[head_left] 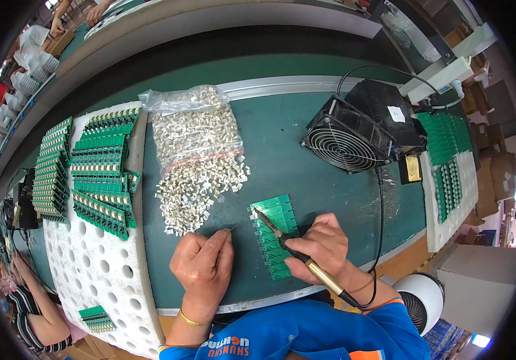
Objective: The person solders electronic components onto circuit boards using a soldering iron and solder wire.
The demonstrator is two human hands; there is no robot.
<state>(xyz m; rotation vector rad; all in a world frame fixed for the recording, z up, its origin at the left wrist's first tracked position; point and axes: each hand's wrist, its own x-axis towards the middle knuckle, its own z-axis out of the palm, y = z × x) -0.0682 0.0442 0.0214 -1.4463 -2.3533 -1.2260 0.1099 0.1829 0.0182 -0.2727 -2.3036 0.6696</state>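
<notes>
Hands [202, 264], two: right [324, 247] gripping one soldering iron [325, 278] over one circuit board [273, 249].

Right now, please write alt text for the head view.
A person's right hand holds a soldering iron over a green circuit board, while the left hand pinches a thin wire; beyond lie loose white connectors and a plastic bag.

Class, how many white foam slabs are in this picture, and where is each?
2: one large foam slab at the person's left and a second slab at the right, past the black fan. Others could be hidden in the cluttered background.
</notes>
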